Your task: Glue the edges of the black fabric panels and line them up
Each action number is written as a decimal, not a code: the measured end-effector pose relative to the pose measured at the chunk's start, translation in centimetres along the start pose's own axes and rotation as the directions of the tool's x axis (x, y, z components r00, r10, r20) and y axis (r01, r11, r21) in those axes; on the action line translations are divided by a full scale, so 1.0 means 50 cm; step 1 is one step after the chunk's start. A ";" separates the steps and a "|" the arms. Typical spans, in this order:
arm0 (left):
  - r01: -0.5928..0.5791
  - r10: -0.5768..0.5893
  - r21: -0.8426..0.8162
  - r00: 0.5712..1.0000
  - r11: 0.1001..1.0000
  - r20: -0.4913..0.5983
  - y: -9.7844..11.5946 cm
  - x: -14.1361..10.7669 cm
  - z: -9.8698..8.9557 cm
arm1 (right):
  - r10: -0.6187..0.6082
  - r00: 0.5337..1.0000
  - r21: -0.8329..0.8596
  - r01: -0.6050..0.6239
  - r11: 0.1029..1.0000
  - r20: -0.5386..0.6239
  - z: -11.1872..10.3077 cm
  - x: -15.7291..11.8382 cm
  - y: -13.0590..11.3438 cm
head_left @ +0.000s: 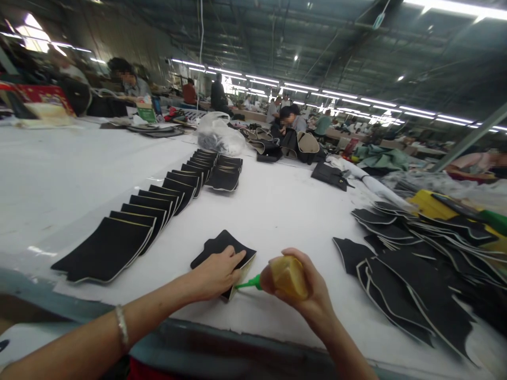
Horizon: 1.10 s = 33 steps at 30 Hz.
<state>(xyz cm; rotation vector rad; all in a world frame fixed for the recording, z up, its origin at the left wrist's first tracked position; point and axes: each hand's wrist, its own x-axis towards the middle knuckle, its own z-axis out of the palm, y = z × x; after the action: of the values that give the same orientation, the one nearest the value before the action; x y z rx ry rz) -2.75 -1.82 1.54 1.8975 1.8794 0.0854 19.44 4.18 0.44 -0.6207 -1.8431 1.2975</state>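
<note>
My left hand (pixel 216 272) lies over a black panel (pixel 212 248) with a pale cut edge, its fingers extended and pressing the panel against the white table. In my right hand (pixel 315 295) is an amber squeeze glue bottle (pixel 291 277), tilted so that its green nozzle (pixel 249 283) points left. The nozzle tip meets the panel's right edge, where a yellowish strip shows just past my left fingertips. Part of the panel is hidden under my left hand.
A fanned row of black panels (pixel 106 248) runs away on the left, beside a shorter stack (pixel 224 179). Loose black pieces (pixel 415 285) are heaped at right. A clear plastic bag (pixel 219 132) and black bags (pixel 307 145) lie farther back. People work beyond.
</note>
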 end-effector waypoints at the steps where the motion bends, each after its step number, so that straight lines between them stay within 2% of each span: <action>1: 0.003 -0.003 -0.002 1.000 1.000 -0.001 0.000 0.000 0.000 | -0.003 1.000 -0.010 0.003 1.000 -0.020 0.000 -0.002 0.000; 3: -0.004 0.004 -0.002 1.000 1.000 -0.004 -0.001 0.001 0.001 | -0.004 1.000 0.004 0.004 1.000 -0.013 0.000 -0.005 0.002; 6: -0.021 0.021 0.005 1.000 1.000 -0.013 -0.003 0.003 0.003 | -0.004 0.998 0.062 0.001 0.998 0.056 -0.003 -0.008 0.007; 12: -0.019 0.019 0.009 1.000 1.000 0.006 0.000 0.002 0.002 | -0.029 0.999 0.028 0.028 0.999 0.024 -0.015 0.000 0.018; 17: -0.010 0.010 0.011 1.000 1.000 0.006 0.002 0.002 0.001 | -0.047 0.989 0.155 0.025 0.988 0.140 -0.010 -0.003 0.016; 22: -0.035 0.035 0.008 0.999 0.999 0.009 -0.003 0.006 0.006 | 0.008 0.999 0.122 -0.011 0.992 0.032 -0.014 0.000 0.026; 27: -0.020 0.020 0.001 1.000 1.000 0.005 -0.005 0.006 0.009 | 0.048 0.993 0.229 -0.073 0.971 0.111 -0.008 -0.007 0.026; 31: -0.021 0.021 -0.015 1.000 1.000 0.011 -0.002 0.006 0.007 | 0.056 0.995 0.178 -0.070 0.981 0.084 -0.018 0.002 0.030; 33: -0.022 0.023 -0.031 1.000 0.999 0.015 0.000 0.006 0.005 | 0.021 0.998 0.126 -0.027 0.992 0.053 -0.030 0.013 0.039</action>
<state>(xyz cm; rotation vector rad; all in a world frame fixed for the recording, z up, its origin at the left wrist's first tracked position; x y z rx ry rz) -2.65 -1.59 1.25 1.8936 1.8362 0.1058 20.22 6.17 -0.90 -0.5476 -1.7832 1.4456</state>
